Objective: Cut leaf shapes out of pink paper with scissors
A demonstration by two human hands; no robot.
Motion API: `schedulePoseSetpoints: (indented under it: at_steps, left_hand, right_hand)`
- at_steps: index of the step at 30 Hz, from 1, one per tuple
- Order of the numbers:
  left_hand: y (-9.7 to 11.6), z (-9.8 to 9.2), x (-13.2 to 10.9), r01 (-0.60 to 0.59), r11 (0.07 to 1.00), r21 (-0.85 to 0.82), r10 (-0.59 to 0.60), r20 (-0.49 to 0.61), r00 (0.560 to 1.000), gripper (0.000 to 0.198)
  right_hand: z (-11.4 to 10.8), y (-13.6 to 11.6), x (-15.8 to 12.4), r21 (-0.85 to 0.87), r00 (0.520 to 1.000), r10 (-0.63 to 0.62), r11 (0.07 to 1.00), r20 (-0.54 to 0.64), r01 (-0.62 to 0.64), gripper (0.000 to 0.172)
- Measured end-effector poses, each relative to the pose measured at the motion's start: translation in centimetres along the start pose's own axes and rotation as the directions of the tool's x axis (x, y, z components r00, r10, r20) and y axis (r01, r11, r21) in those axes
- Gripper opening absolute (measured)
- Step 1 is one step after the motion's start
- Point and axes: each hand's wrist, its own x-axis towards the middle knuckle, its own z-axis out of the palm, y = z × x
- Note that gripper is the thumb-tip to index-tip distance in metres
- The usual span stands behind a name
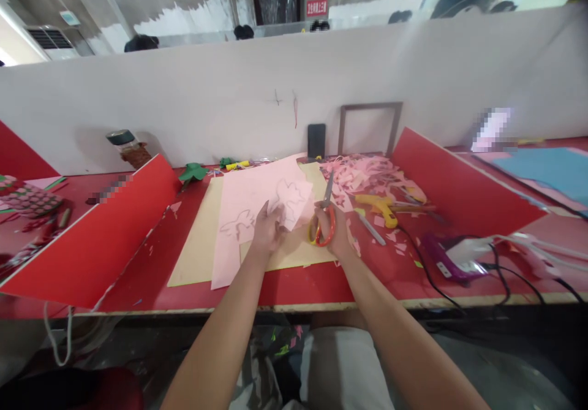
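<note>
My left hand [270, 229] is closed on the lower edge of a pink paper piece [296, 197] that carries a dark drawn outline. Beneath it lies a larger pink sheet [248, 190] with another wavy outline [236, 223], resting on a cream-coloured sheet [195, 238]. In my right hand [339, 233] is a pair of scissors [327, 189], gripped by the red and yellow handles, its blades pointing up and away from me. The blades are to the right of the paper piece and apart from it. Some fingers of both hands are partly hidden.
Pink paper scraps [362, 174] pile up behind my right hand. Nearby lie a yellow glue gun [383, 208] with a cable and a utility knife [371, 227]. Red panels [105, 238] stand on both sides. A purple power strip [452, 260] sits at right; a black phone [316, 141] leans behind.
</note>
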Motion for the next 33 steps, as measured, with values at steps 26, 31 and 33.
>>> schedulePoseSetpoints:
  at_steps: [26,31,33]
  left_hand:
    - [-0.5,-0.2,-0.3,-0.002,0.999,-0.050,0.002,0.003,1.000,0.031]
    - [-0.9,0.0,0.0,-0.011,0.997,-0.070,0.012,0.002,1.000,0.035]
    - [-0.8,0.2,-0.2,-0.016,0.997,-0.076,0.016,0.003,1.000,0.037]
  right_hand:
    - [0.2,-0.1,-1.5,0.118,0.996,-0.040,0.993,0.074,0.032,0.041]
    - [0.5,-0.7,-1.7,0.143,0.995,0.011,0.989,0.098,-0.025,0.040]
    - [0.6,-0.9,-1.7,0.163,0.994,0.021,0.986,0.109,-0.039,0.042]
